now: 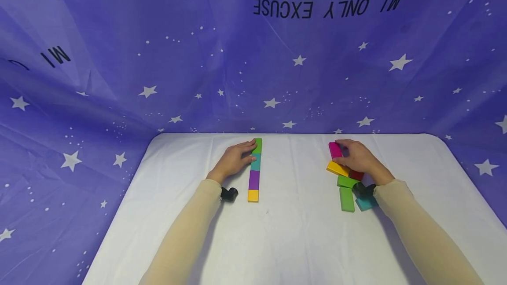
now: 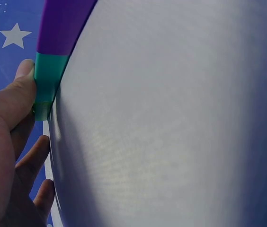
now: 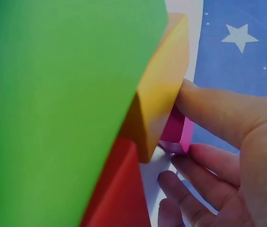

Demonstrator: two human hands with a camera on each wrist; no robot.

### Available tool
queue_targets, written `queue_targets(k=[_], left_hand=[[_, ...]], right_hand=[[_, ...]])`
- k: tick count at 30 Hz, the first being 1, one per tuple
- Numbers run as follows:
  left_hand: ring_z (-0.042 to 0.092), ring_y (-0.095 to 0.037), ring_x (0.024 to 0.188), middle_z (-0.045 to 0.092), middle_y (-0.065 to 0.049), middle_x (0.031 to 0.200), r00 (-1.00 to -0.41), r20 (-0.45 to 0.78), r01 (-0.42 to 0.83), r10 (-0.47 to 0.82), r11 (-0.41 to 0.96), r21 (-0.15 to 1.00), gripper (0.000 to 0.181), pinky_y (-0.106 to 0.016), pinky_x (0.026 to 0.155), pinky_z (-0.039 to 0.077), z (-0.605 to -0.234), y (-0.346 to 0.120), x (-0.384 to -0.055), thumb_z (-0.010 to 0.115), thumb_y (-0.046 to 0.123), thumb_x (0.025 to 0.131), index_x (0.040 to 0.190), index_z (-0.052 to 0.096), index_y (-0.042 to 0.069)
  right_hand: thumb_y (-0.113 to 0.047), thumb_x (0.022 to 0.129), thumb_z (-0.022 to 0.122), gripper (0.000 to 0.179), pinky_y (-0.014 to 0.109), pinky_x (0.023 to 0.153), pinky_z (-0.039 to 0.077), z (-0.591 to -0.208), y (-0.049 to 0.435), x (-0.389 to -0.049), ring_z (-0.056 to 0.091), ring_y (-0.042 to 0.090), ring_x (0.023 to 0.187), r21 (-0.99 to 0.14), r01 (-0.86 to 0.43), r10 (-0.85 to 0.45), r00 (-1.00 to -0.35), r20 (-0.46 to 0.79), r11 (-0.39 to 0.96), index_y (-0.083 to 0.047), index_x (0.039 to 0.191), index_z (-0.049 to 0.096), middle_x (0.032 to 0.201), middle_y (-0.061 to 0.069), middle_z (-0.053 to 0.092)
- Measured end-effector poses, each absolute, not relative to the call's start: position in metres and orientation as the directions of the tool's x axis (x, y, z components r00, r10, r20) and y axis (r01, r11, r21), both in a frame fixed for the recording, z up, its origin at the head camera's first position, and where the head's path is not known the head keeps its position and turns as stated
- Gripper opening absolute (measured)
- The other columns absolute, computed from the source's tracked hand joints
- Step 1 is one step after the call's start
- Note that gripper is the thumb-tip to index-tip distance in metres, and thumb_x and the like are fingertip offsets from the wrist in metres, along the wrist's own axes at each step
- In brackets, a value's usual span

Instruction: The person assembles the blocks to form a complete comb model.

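A straight row of blocks lies on the table, from far to near a green block [image 1: 258,145], a teal block [image 1: 255,162], a purple block [image 1: 254,180] and a yellow block [image 1: 253,195]. My left hand [image 1: 233,158] rests along the row's left side, fingers fairly straight, index at the green block and thumb [image 2: 25,75] against the teal one. Over a loose cluster on the right, my right hand [image 1: 358,158] pinches a magenta block [image 1: 335,149] between thumb and fingers. In the right wrist view a yellow-orange block [image 3: 164,71] partly hides that magenta block.
Below the right hand lie a dark red block [image 1: 356,175], two green blocks, one of them a green block [image 1: 347,199] nearer the front, and a teal block [image 1: 366,203]. The white tabletop [image 1: 293,232] ends at a purple star-patterned cloth [image 1: 237,74] behind.
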State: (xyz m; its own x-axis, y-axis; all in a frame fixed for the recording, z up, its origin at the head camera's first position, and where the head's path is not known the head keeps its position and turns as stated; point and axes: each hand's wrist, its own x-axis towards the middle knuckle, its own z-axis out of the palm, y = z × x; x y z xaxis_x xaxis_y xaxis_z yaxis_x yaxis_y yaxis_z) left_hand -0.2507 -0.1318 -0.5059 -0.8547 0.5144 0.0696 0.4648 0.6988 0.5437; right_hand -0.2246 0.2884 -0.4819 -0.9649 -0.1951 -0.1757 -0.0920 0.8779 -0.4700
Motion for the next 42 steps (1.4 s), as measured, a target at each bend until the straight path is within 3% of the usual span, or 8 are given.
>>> queue_targets(k=[8,17,26,33,42], left_hand=[[0.04,-0.023,0.143,0.043,0.001,0.156,-0.853,0.074,0.468,0.516,0.697,0.543,0.054,-0.043,0.12,0.029,-0.505,-0.131,-0.25,0.067,0.03,0.097,0.145,0.054,0.01],[0.04,-0.024,0.143,0.043,-0.001,0.156,-0.849,0.078,0.477,0.522,0.696,0.536,0.054,-0.043,0.12,0.029,-0.507,-0.132,-0.251,0.067,0.031,0.097,0.145,0.054,0.009],[0.04,-0.024,0.144,0.043,0.0,0.156,-0.855,0.072,0.465,0.514,0.696,0.547,0.054,-0.043,0.12,0.029,-0.508,-0.132,-0.252,0.067,0.032,0.098,0.145,0.054,0.009],[0.038,-0.022,0.145,0.041,0.003,0.157,-0.866,0.05,0.44,0.498,0.709,0.551,0.054,-0.042,0.121,0.028,-0.508,-0.131,-0.252,0.066,0.033,0.098,0.146,0.053,0.012],[0.039,-0.023,0.144,0.041,0.002,0.157,-0.862,0.051,0.448,0.505,0.71,0.543,0.054,-0.042,0.121,0.028,-0.507,-0.131,-0.252,0.065,0.033,0.098,0.146,0.053,0.01]], right_hand=[[-0.029,0.088,0.077,0.075,0.06,0.098,0.049,-0.482,0.288,-0.224,0.054,0.042,0.11,-0.479,-0.076,-0.168,-0.974,-0.153,0.875,0.006,0.146,0.044,0.127,0.029,0.057],[-0.033,0.086,0.078,0.077,0.061,0.093,0.051,-0.474,0.282,-0.216,0.051,0.046,0.116,-0.512,-0.04,-0.119,-0.985,-0.123,0.858,0.0,0.147,0.046,0.131,0.03,0.055],[-0.031,0.087,0.078,0.07,0.065,0.1,0.043,-0.463,0.264,-0.198,0.053,0.046,0.119,-0.54,-0.154,-0.182,-0.983,0.001,0.828,0.001,0.143,0.05,0.135,0.03,0.054],[-0.027,0.084,0.081,0.068,0.059,0.094,0.046,-0.461,0.244,-0.182,0.056,0.041,0.116,-0.573,-0.24,-0.223,-0.969,0.102,0.784,0.003,0.139,0.055,0.136,0.025,0.057],[-0.027,0.082,0.082,0.068,0.055,0.092,0.051,-0.462,0.217,-0.163,0.055,0.037,0.117,-0.577,-0.257,-0.234,-0.965,0.115,0.775,-0.001,0.139,0.056,0.135,0.02,0.059]])
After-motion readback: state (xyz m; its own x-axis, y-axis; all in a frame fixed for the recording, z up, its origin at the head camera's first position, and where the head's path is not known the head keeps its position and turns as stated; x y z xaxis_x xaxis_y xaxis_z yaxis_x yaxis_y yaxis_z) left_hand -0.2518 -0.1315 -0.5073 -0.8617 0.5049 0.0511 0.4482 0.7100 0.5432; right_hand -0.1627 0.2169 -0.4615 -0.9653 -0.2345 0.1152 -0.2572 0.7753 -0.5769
